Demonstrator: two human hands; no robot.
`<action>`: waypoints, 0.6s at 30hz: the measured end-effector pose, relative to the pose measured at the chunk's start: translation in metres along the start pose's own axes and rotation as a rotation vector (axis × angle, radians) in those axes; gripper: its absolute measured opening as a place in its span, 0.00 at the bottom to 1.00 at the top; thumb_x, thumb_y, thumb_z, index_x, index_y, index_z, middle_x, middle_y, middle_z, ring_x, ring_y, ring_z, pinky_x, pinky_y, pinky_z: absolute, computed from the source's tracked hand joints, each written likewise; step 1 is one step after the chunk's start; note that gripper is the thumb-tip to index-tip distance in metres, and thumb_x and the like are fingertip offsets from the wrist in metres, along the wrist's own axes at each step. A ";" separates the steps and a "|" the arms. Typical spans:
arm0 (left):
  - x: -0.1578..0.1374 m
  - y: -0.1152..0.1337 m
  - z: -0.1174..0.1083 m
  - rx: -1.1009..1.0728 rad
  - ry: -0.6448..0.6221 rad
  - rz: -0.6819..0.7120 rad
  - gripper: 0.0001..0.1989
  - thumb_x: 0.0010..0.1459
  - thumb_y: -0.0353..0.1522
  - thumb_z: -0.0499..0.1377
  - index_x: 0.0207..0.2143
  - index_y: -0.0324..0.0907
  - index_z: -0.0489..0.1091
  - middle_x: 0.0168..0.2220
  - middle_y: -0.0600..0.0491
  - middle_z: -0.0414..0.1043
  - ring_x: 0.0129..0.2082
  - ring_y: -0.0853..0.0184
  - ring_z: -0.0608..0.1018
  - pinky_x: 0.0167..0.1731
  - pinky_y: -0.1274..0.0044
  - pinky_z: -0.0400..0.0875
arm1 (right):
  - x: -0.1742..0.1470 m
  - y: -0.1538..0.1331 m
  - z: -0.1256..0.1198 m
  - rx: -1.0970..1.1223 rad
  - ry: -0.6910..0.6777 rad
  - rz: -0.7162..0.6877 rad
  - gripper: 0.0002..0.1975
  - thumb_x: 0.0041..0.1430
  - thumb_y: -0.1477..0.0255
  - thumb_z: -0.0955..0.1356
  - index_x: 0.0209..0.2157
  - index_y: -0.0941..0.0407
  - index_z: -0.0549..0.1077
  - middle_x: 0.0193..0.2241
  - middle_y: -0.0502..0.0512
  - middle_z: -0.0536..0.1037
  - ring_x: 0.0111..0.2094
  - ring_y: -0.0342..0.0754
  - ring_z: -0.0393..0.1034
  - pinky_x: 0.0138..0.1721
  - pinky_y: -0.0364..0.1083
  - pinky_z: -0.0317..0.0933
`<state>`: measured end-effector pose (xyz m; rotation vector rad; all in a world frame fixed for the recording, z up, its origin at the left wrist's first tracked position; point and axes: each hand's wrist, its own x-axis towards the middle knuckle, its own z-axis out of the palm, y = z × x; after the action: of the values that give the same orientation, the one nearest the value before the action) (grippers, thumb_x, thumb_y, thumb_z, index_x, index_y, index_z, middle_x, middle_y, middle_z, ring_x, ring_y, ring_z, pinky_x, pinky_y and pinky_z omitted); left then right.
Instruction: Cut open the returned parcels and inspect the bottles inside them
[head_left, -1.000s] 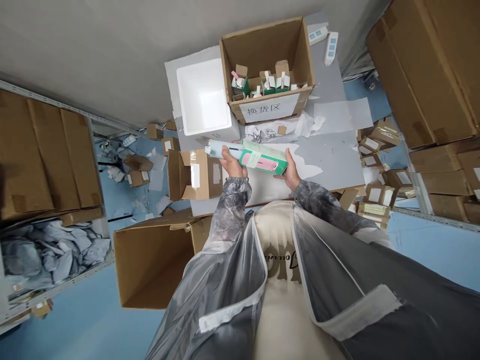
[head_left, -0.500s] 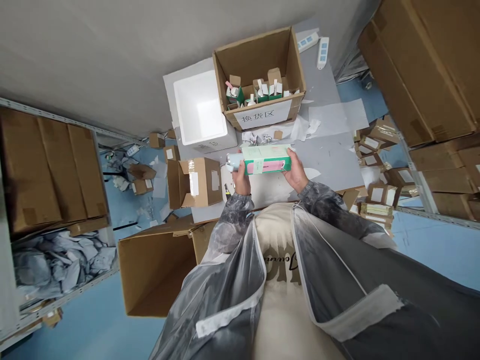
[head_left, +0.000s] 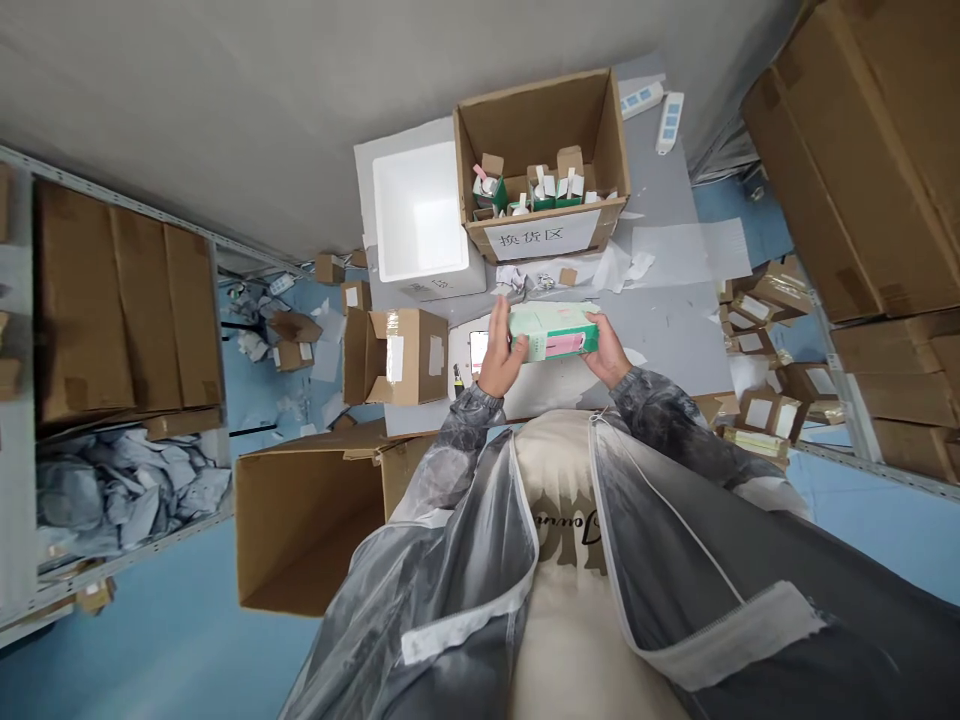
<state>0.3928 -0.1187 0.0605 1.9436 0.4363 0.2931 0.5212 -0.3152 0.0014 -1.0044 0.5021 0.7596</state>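
A green carton with a pink picture on it (head_left: 559,333) lies sideways above the table. My right hand (head_left: 609,352) grips its right end, the thumb on the top edge and the fingers around the side. At the opposite end my left hand (head_left: 504,352) is open, its fingers stretched upward, its palm against the carton's end and its thumb near the front face. No bottle shows; the left end is hidden behind my left hand. On the table just left of that hand are a phone with a bright screen (head_left: 478,350) and a small yellow-black tool (head_left: 458,380).
Behind the carton stands a cardboard box (head_left: 541,240) holding several green cartons, beside a white foam box (head_left: 416,215). An open cardboard box (head_left: 415,360) sits at the table's left edge, a larger one (head_left: 300,540) below. Crumpled paper (head_left: 514,278) and power strips (head_left: 670,122) lie on the table.
A pale blue bottle that stuck out of the carton's left end is no longer visible. My left hand has gone from gripping around that end to lying flat against it, fingers straightened.
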 end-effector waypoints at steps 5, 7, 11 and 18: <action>-0.007 0.001 0.010 -0.026 0.094 -0.117 0.61 0.71 0.79 0.62 0.89 0.52 0.68 0.81 0.34 0.78 0.78 0.40 0.82 0.84 0.51 0.72 | 0.007 0.008 -0.011 -0.012 -0.019 -0.004 0.19 0.63 0.50 0.80 0.46 0.47 0.81 0.39 0.50 0.94 0.47 0.58 0.94 0.37 0.49 0.87; -0.008 0.003 0.015 -0.072 0.069 -0.122 0.60 0.71 0.79 0.64 0.89 0.54 0.68 0.81 0.34 0.77 0.74 0.41 0.85 0.81 0.52 0.75 | 0.011 0.010 -0.015 -0.024 -0.014 -0.008 0.18 0.62 0.52 0.80 0.45 0.47 0.81 0.39 0.50 0.93 0.47 0.57 0.94 0.37 0.48 0.86; -0.011 0.006 0.018 -0.086 0.101 -0.120 0.63 0.69 0.80 0.63 0.91 0.55 0.63 0.85 0.34 0.70 0.82 0.40 0.78 0.85 0.51 0.69 | 0.015 0.012 -0.017 -0.044 0.017 -0.031 0.16 0.59 0.56 0.81 0.43 0.47 0.80 0.39 0.48 0.93 0.46 0.55 0.94 0.38 0.46 0.86; -0.031 0.009 0.011 0.114 0.194 -0.082 0.65 0.62 0.73 0.78 0.85 0.46 0.69 0.85 0.27 0.68 0.91 0.31 0.65 0.90 0.43 0.61 | -0.001 0.027 0.003 -0.015 -0.010 0.102 0.16 0.64 0.52 0.78 0.45 0.47 0.82 0.36 0.50 0.93 0.42 0.60 0.94 0.39 0.54 0.90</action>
<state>0.3708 -0.1448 0.0642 2.0100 0.6709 0.4131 0.5005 -0.3039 -0.0117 -0.9942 0.5430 0.8602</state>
